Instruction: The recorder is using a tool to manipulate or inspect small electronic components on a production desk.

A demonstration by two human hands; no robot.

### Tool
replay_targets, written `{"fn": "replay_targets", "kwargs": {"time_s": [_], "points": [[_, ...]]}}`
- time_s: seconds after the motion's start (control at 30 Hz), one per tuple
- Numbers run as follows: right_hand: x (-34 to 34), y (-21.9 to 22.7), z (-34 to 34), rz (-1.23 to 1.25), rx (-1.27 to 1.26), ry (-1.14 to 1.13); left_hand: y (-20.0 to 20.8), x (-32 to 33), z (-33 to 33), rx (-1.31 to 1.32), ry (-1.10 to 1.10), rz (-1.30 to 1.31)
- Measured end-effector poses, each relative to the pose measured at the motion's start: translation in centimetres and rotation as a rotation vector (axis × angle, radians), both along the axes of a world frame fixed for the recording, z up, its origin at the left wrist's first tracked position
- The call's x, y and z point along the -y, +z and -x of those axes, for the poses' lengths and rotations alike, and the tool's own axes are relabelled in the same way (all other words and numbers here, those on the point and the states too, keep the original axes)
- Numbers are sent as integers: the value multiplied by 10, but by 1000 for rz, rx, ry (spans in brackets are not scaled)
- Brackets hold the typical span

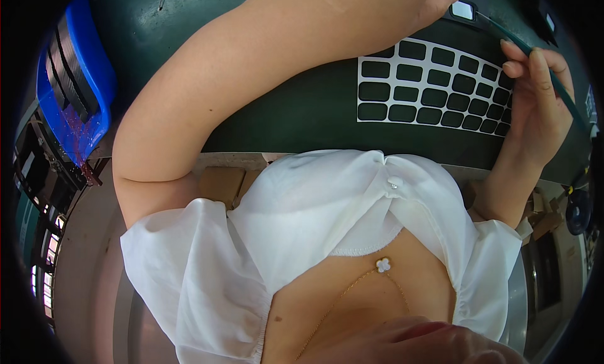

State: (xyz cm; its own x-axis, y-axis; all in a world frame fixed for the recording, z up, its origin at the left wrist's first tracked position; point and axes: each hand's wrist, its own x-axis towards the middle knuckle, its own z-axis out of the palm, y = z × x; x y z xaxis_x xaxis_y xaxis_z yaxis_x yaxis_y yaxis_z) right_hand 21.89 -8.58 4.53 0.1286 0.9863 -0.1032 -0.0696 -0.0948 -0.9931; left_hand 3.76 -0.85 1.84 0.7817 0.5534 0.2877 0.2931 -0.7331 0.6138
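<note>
My right hand [538, 93] is closed round a thin dark-green handled tool [560, 87], held like a pen. The tool's fine tip reaches a small dark-framed piece with a bright pale window [463, 10]. At the top edge, my left hand [434, 5] rests right beside that piece. One fingertip lies at its side, while the other fingers are out of the picture, so I cannot tell whether they grip it. A white sheet with rows of rounded rectangular cutouts [425, 74] lies below both hands; my right hand covers its right end.
The dark green table top [283, 122] runs under everything, its near edge close to my body. A blue bin [78, 18] with dark strips stands at the far left. Another small dark item [548, 21] lies at the upper right. Cardboard boxes [220, 184] sit below the table edge.
</note>
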Motion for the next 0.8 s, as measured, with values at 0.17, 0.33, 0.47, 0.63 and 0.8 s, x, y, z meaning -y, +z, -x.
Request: {"fn": "replay_targets", "kwargs": {"time_s": [0.17,0.33,0.47,0.63,0.8], "points": [[-2,2,-3,-47,81,23,22,0,11,-169,75,238],[-2,7,4,10,38,-13,33,-6,11,-314,142,431],[-5,11,11,49,26,-45,31,-7,17,-310,155,249],[-7,13,10,105,7,-59,22,-11,16,-189,107,208],[-6,10,7,95,155,-23,25,-12,15,-219,113,301]]}}
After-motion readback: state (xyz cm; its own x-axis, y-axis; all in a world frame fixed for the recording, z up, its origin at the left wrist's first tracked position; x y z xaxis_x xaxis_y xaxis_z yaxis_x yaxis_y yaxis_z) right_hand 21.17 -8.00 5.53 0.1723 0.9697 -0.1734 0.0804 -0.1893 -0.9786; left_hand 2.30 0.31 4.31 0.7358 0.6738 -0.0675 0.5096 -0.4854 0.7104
